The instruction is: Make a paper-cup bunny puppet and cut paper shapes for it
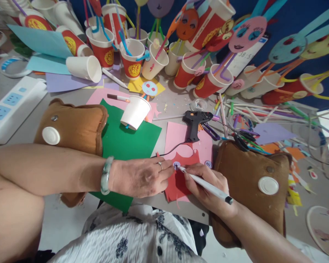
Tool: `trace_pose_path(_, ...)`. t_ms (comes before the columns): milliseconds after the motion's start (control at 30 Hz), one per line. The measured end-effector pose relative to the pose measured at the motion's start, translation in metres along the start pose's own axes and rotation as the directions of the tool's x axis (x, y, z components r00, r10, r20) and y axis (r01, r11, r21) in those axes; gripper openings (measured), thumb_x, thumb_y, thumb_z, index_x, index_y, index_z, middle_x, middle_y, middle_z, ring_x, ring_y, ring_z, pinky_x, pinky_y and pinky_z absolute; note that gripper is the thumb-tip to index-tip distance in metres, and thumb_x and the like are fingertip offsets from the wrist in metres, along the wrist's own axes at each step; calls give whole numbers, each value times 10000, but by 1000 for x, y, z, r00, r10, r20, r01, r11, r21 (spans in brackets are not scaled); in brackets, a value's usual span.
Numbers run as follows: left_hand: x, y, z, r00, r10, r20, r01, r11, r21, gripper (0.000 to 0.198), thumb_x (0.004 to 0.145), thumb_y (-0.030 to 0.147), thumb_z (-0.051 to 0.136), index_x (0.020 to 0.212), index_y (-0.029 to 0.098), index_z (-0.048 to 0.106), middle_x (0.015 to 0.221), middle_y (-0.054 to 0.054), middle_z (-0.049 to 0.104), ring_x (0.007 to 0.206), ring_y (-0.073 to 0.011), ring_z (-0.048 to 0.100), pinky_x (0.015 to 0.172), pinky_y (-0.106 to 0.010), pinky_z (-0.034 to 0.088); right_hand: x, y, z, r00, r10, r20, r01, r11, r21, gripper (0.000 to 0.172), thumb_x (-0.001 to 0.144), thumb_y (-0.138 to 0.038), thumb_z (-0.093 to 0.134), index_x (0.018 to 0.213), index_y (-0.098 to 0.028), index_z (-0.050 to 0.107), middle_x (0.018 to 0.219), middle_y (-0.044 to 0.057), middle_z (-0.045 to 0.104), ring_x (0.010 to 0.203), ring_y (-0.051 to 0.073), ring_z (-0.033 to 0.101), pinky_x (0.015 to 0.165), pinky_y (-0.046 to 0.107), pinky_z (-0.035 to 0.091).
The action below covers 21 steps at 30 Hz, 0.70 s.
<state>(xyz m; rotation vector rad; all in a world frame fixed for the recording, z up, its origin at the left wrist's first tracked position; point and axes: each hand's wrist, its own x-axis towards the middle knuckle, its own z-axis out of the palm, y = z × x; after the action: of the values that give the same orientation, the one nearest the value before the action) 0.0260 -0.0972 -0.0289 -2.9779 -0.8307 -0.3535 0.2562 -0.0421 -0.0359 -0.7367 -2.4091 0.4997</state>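
Note:
My right hand (207, 184) grips a white marker pen (205, 184), its tip touching a small pale purple paper disc (177, 165). My left hand (141, 177), with a ring and a jade bangle, presses its fingertips on that disc and holds it down. The disc lies on a red paper sheet (181, 175) over a pink sheet (178, 137) at the table's near edge. A second small purple disc (208, 164) lies just right of the pen. Both forearms rest on brown cushions (71, 126).
A black glue gun (196, 122) lies on the pink sheet, cord trailing toward me. A green sheet (126, 140) and a tipped white cup (135, 111) are left of it. Red and white cups with straws crowd the back. Scissors (242, 140), straws, a power strip (8, 109).

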Motion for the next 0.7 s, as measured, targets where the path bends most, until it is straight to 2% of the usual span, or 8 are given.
trace_pose_path(300,0,0,1,1000,-12,-24,12,1000,-13,199,930,136,483,965,113,677,1148,-141,677,1140,-232,597,1065,-400,468,-2,1,-1,999,-37,-16,37,999,23,66,870,-154,590,859,-211,560,709,16,711,599,142,714,529,199,558)
trace_pose_path(467,0,0,1,1000,-4,-2,4,1000,2,209,934,146,484,1007,109,677,1158,-143,676,1134,-238,599,1050,-404,478,-2,0,-2,999,7,-42,-7,1000,0,86,866,-140,594,864,-219,558,689,3,700,548,127,686,518,196,552)
trace_pose_path(700,0,0,0,1000,-8,-7,8,1000,-4,208,929,133,487,982,103,686,1138,-149,680,1140,-237,599,1045,-406,475,-3,2,0,999,-17,-40,15,999,-50,74,881,-153,590,862,-210,546,671,-4,680,533,116,669,508,192,536)
